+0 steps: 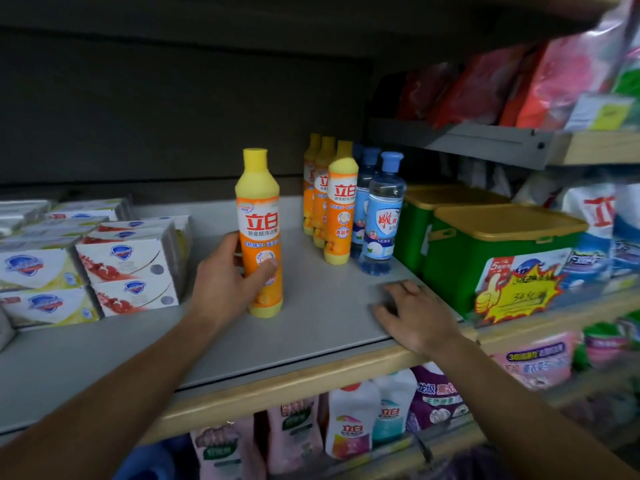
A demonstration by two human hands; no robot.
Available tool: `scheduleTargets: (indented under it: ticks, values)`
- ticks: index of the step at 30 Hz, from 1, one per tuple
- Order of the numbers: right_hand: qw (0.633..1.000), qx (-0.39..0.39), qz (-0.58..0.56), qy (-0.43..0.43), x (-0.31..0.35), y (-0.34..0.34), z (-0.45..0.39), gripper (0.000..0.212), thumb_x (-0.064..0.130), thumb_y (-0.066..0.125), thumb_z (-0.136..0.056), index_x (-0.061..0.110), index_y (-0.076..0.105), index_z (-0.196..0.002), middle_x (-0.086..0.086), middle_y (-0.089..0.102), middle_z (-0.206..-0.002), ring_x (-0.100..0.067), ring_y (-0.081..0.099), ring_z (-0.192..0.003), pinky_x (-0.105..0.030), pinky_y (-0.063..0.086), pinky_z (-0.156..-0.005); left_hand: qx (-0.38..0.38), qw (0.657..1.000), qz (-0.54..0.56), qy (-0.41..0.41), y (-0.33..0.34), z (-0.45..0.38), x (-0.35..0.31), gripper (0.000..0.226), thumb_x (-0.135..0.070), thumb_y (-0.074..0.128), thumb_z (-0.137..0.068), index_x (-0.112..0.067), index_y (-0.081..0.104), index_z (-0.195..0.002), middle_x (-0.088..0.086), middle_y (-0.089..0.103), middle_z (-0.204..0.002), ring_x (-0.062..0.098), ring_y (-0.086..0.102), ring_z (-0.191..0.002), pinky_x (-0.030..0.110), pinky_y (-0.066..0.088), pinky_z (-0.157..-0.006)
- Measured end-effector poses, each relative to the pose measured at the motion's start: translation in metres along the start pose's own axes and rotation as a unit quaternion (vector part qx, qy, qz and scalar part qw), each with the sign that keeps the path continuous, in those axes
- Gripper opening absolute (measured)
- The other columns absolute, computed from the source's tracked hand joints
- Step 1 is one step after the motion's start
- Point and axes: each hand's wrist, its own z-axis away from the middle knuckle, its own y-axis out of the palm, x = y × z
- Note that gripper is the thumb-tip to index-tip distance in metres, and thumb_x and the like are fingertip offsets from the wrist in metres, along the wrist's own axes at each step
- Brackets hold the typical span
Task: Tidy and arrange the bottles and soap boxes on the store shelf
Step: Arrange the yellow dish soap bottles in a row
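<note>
One orange bottle [260, 233] stands upright mid-shelf [322, 306], grasped by the left hand [225, 282], while the right hand [414, 313] rests flat, fingers released, near the shelf's front edge.

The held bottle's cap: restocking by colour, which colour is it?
Yellow cap, on the orange bottle the left hand grips; head view.

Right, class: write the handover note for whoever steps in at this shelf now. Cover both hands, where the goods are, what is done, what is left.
Left hand grips the lone orange bottle, upright on the shelf, apart from the others.
Right hand rests flat on the shelf near its front edge, holding nothing.
Done: orange bottle row and blue bottles stand lined up at the back right; soap boxes stacked at left.
Left: probably move the lone bottle to the front of the orange row.
</note>
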Motion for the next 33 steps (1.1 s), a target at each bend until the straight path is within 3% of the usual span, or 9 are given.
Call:
scheduleTargets:
  ticks: [6,15,20,33]
  values:
    - [1.0,-0.005,-0.018,0.001,-0.004,0.006,-0.003,0.061,0.064,0.035,-0.091,0.029,0.041,-0.14,0.001,0.042,-0.145,-0.027,0.034,-0.135,-0.042,0.027,-0.112,0.022,0.999,-0.027,-0.005,0.049,-0.016,-0.026,0.059,-0.041,0.076,-0.078,-0.02,0.052,-0.128,-0.011,0.061,-0.107,0.006,0.059,-0.085,0.019,0.043,-0.071]
    - [1.0,0.0,-0.029,-0.008,-0.005,0.003,-0.003,0.061,0.062,0.034,-0.091,0.026,0.042,-0.139,0.0,0.042,-0.142,-0.027,0.032,-0.135,-0.043,0.026,-0.112,0.015,1.0,-0.001,-0.018,0.126,-0.042,-0.048,0.065,-0.039,0.078,-0.078,-0.019,0.047,-0.131,0.002,0.063,-0.126,0.02,0.064,-0.105,0.032,0.052,-0.085]
    - [0.999,-0.007,-0.039,-0.015,-0.005,0.001,-0.001,0.061,0.062,0.035,-0.089,0.025,0.043,-0.136,0.0,0.043,-0.14,-0.027,0.032,-0.134,-0.043,0.027,-0.113,0.008,0.999,-0.031,-0.015,0.143,-0.049,-0.049,0.066,-0.033,0.079,-0.077,-0.016,0.046,-0.132,0.006,0.058,-0.127,0.024,0.059,-0.111,0.046,0.052,-0.095]
    - [0.999,-0.02,-0.042,-0.015,-0.004,0.0,0.001,0.06,0.062,0.037,-0.089,0.024,0.045,-0.135,-0.001,0.047,-0.136,-0.028,0.036,-0.131,-0.044,0.032,-0.109,-0.008,0.999,-0.044,-0.02,0.155,-0.052,-0.052,0.069,-0.038,0.077,-0.079,-0.016,0.046,-0.136,0.005,0.059,-0.132,0.023,0.059,-0.114,0.045,0.051,-0.097]
